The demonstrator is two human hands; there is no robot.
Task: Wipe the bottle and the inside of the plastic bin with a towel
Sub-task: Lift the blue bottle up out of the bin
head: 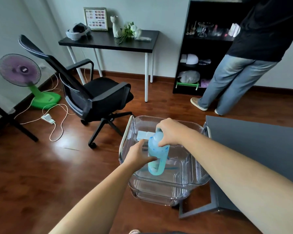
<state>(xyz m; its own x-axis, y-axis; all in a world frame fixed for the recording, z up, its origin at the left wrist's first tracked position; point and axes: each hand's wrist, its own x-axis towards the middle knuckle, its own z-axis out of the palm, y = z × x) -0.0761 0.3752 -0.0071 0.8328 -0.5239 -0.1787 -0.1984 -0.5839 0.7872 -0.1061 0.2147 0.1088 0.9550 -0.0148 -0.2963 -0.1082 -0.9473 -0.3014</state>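
Note:
A light blue bottle [156, 156] stands upright inside a clear plastic bin [186, 176] on the floor. My right hand [170, 132] grips the bottle's top from above. My left hand [139, 154] holds the bottle's left side near the middle. A pale folded cloth or flat white item [143, 135] lies in the bin behind the bottle; I cannot tell whether it is the towel. The bottle's lower part is seen through the bin's interior.
A black office chair [98, 97] stands to the left of the bin. A dark grey table [260, 149] edges the bin's right side. A person [243, 65] stands by a black shelf [193, 48]. A fan [20, 71] and cables [57, 119] lie far left.

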